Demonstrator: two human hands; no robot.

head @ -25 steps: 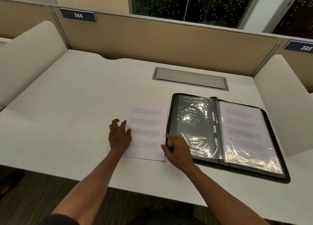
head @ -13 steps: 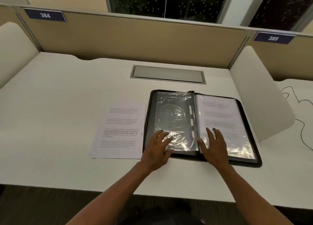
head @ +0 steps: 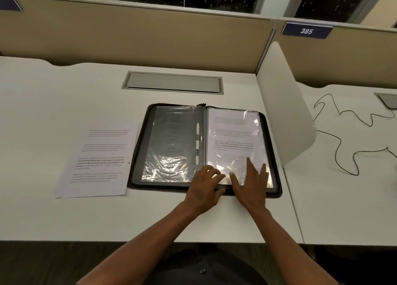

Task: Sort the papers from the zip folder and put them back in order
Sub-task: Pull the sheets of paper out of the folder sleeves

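- A loose stack of printed papers [head: 97,162] lies flat on the white desk [head: 43,112], just beside the left edge of the zip folder [head: 204,149] and apart from both hands.
- The zip folder is open flat near the front of the desk, its black zipped rim showing all round.
- Its left half holds an empty clear sleeve [head: 171,143]; dark backing shows through the plastic, with glare low down.
- Its right half holds a clear sleeve with a printed sheet [head: 234,138] inside, text side up.
- The left hand [head: 204,190] rests at the folder's front edge by the spine, its fingers [head: 211,170] bent and close together on the bottom corner of the right-hand sleeve; whether they pinch the plastic cannot be told.
- The right hand [head: 251,186] lies palm down on the lower part of the same sleeve, fingers straight and spread, pressing the sleeved sheet.
- A white divider [head: 285,117] stands at the desk's right side; beyond it a dark cable [head: 343,138] trails over the neighbouring desk.
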